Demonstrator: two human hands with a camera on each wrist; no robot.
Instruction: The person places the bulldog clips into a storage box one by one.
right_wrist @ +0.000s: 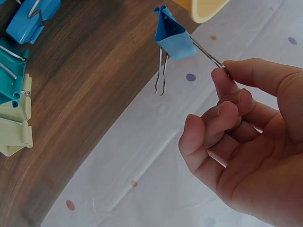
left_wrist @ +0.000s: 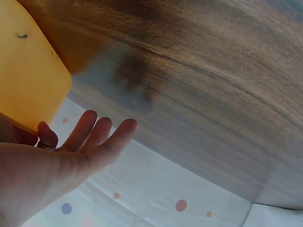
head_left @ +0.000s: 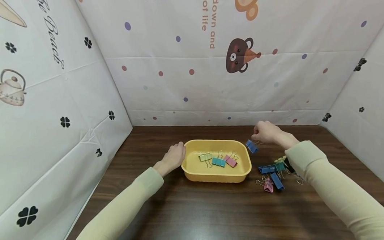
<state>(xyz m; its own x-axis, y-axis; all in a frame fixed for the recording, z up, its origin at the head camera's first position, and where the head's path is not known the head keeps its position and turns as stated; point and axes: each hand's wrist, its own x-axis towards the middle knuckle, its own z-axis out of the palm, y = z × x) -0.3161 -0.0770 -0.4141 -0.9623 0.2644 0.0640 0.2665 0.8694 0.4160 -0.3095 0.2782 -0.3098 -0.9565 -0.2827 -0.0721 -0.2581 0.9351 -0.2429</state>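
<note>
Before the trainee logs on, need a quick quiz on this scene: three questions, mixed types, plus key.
1. What does the right hand pinch, and by which part?
2. True or false: the left hand is at the left end of the yellow tray.
3. How many clips lie in that tray?
A) two
B) three
C) five

Key:
1. A blue clip, by a wire handle.
2. True.
3. B: a pale green clip, a teal clip and a pink clip.
</note>
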